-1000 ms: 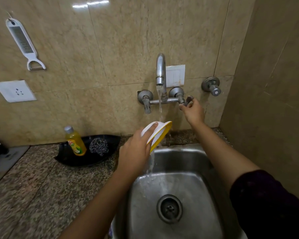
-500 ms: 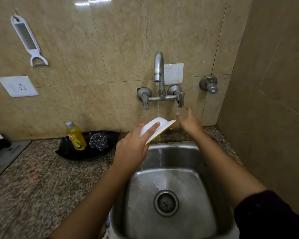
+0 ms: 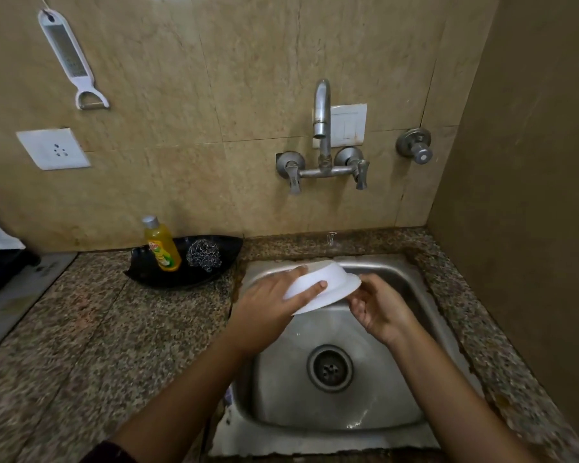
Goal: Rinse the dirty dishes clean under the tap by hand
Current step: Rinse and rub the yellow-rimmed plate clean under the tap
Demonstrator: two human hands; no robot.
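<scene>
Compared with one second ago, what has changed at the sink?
The tap no longer runs. The right hand left the tap handle and came down to grip the bowl. The left hand lowered the bowl over the sink, still holding it. The soap bottle and scrubber stayed put.

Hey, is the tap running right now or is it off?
Off, it seems: no stream falls from the tap into the sink below.
</scene>
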